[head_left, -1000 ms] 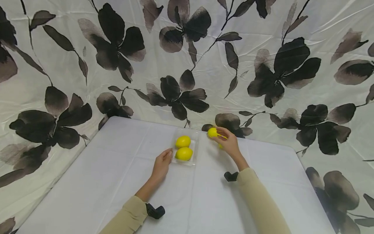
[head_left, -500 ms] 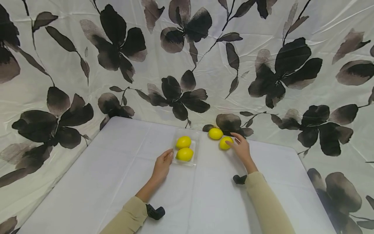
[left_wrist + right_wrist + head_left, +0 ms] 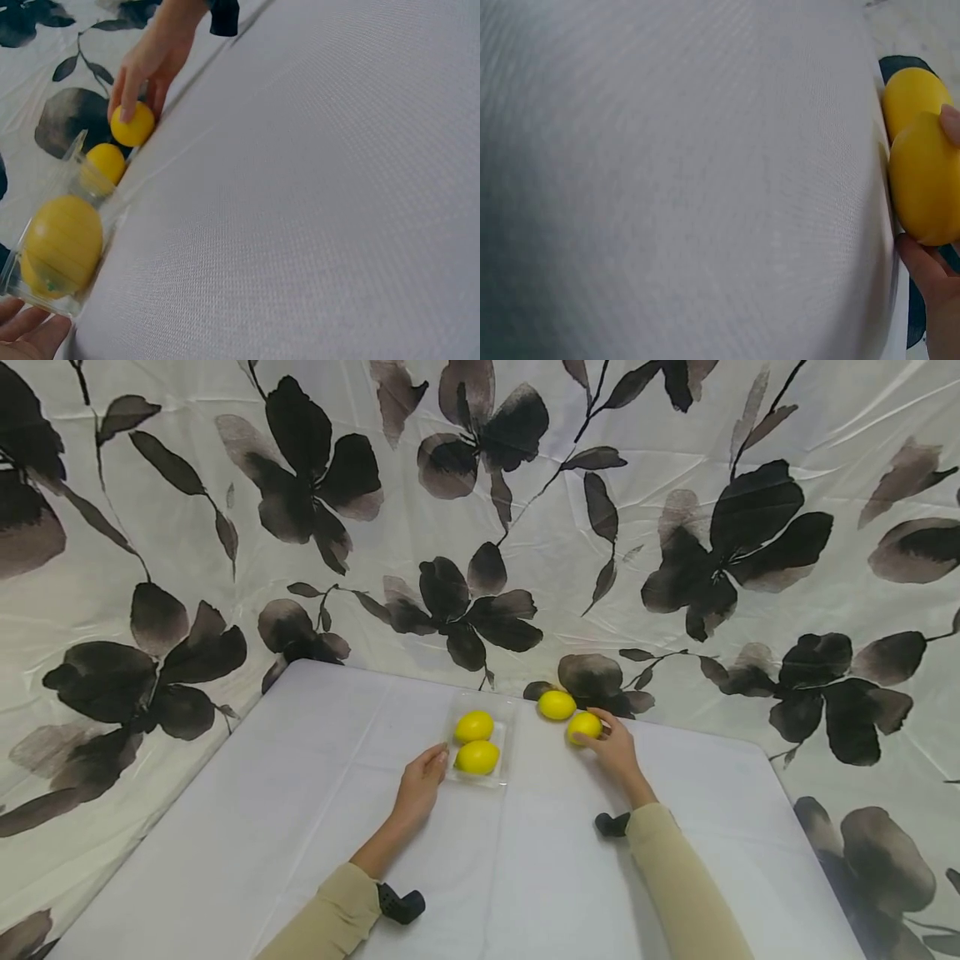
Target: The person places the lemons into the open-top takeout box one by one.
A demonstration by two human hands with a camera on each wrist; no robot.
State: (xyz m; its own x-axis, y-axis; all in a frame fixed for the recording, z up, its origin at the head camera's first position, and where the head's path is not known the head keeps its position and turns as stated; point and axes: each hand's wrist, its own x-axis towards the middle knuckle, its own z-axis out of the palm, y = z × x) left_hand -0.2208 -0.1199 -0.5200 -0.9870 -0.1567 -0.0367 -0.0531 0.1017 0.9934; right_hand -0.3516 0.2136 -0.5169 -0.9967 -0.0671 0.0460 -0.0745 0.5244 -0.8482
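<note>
My right hand [image 3: 617,750] grips a yellow lemon [image 3: 582,728] near the table's far edge, thumb on the near side and fingers curled behind it. Just beyond and left of it lies another lemon [image 3: 557,705]. In the right wrist view the gripped lemon [image 3: 928,180] overlaps the other lemon [image 3: 913,97]. My left hand [image 3: 420,783] holds the left side of a clear plastic container [image 3: 501,760], fingertips at its rim. Inside sit two lemons, a far lemon [image 3: 474,727] and a near lemon [image 3: 477,757]. The left wrist view shows the left fingers [image 3: 49,334] at the container's end.
A white cloth [image 3: 375,835] covers the table. Behind it hangs a pale sheet [image 3: 585,552] with dark flowers, also at both sides. Dark wrist-worn devices, such as the left one [image 3: 402,906], sit at the sleeve cuffs.
My right hand let go of the farther lemon, moved right and toward me, opened around the nearer lemon, then closed on it. My left hand stays at the container.
</note>
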